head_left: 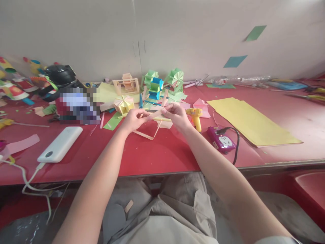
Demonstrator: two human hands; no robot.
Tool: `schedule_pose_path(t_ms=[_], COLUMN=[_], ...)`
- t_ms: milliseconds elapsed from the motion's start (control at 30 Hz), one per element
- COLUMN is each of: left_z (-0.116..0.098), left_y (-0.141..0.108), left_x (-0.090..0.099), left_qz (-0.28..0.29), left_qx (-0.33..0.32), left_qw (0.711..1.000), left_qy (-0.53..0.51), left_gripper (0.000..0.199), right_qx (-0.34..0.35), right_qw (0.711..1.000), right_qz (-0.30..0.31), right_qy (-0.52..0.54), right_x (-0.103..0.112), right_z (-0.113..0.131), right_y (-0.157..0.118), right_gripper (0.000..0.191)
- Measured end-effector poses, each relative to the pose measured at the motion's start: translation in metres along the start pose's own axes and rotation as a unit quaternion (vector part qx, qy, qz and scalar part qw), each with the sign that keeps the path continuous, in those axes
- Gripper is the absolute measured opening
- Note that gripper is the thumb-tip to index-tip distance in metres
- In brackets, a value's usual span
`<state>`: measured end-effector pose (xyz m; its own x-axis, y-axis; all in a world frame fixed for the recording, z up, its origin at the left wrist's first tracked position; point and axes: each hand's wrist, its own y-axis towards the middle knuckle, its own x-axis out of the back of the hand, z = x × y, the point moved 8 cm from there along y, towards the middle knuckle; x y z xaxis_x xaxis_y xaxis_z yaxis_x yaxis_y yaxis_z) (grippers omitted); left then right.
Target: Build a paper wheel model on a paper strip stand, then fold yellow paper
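My left hand (134, 119) and my right hand (177, 117) meet above the red table (162, 156), fingertips pinched on the two ends of a tan paper strip (155, 114). Just below them is a thin folded paper frame (146, 135); whether it is joined to the strip I cannot tell. Behind the hands stand folded paper wheels: a blue one (155, 88), a green one (175, 77) and a peach-yellow one (124, 104). A yellow glue gun (196, 118) lies beside my right hand.
To the right are a purple power socket (221, 139) with a black cable and large yellow sheets (251, 118). A white power bank (61, 145) with a cable lies left. Farther left are a black helmet-like object (61, 76) and paper crafts. The table edge runs in front of my lap.
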<state>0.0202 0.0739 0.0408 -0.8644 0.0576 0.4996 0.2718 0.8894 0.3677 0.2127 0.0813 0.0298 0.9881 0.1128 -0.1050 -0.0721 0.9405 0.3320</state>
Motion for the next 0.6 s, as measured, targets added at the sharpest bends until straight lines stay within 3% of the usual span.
schedule_pose_path(t_ms=[300, 433, 500, 600], left_z=[0.003, 0.003, 0.005, 0.014], left_y=[-0.002, -0.003, -0.005, -0.011], left_x=[0.007, 0.003, 0.003, 0.007], left_qz=[-0.033, -0.005, 0.019, 0.059], left_qx=[0.018, 0.022, 0.036, 0.076], left_qw=[0.999, 1.000, 0.998, 0.993], left_qy=[0.015, -0.018, -0.051, -0.068], left_gripper=[0.028, 0.032, 0.046, 0.072], right_qx=[-0.043, -0.016, -0.014, -0.070], right_qw=[0.995, 0.996, 0.997, 0.997], right_qz=[0.085, 0.061, 0.031, -0.010], right_qy=[-0.032, -0.066, -0.067, -0.037], right_x=[-0.015, -0.009, -0.004, 0.004], right_z=[0.000, 0.000, 0.000, -0.006], right_y=[-0.004, -0.003, -0.002, -0.002], right_gripper=[0.045, 0.048, 0.048, 0.045])
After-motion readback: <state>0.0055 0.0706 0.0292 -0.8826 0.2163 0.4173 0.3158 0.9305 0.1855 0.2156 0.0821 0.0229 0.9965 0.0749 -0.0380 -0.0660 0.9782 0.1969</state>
